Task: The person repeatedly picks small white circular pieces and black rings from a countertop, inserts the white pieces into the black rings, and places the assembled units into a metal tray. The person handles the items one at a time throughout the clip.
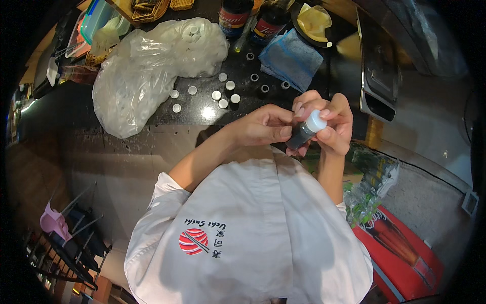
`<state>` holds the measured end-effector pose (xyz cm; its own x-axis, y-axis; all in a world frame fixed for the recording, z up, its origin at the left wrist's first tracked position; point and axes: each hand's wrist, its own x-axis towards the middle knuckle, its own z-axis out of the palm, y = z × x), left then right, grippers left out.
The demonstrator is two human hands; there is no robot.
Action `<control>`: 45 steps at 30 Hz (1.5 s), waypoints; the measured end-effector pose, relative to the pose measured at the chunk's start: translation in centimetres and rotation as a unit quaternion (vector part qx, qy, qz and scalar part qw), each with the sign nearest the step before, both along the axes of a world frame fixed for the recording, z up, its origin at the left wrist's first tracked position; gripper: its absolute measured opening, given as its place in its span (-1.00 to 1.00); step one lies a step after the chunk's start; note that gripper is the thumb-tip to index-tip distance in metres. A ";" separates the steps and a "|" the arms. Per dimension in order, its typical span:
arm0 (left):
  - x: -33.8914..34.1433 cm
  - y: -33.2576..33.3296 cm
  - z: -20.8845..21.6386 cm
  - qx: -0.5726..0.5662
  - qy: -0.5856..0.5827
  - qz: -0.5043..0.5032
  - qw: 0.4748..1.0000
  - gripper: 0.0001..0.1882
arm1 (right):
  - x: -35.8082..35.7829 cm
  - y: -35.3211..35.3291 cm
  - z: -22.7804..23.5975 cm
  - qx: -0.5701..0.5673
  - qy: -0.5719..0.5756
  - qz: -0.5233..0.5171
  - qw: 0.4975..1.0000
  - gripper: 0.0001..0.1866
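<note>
My left hand (266, 124) grips a small clear bottle (299, 136) filled with something dark, tilted above the counter's near edge. My right hand (336, 121) has its fingers and thumb around the bottle's white cap (317, 122). The cap sits on the neck; whether it is fully tight I cannot tell. Just beyond my hands stand several uncapped little bottles (265, 88) with dark contents. Farther left on the black counter (202, 112) is a loose group of small bottles with white caps (216, 95).
A large clear plastic bag (136, 86) covers the counter's left part. At the back are two big dark labelled bottles (268, 25), a folded blue cloth (291, 58) and a dark bowl with a yellow piece (314, 23). A red panel (405, 253) lies low at right.
</note>
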<state>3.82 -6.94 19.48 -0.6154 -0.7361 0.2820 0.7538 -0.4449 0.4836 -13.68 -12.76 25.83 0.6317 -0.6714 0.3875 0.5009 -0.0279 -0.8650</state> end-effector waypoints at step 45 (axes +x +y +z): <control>-2.4 -3.5 7.9 -0.163 -0.181 0.366 0.898 -0.59 | -1.8 -2.8 6.5 -0.154 0.005 -0.189 0.970 -0.76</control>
<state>1.39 -10.47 27.37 -0.0942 -0.8954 0.4351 0.5528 0.3164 0.7709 -15.45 -15.59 32.28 0.3683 -0.7094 0.6009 0.3955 -0.4654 -0.7918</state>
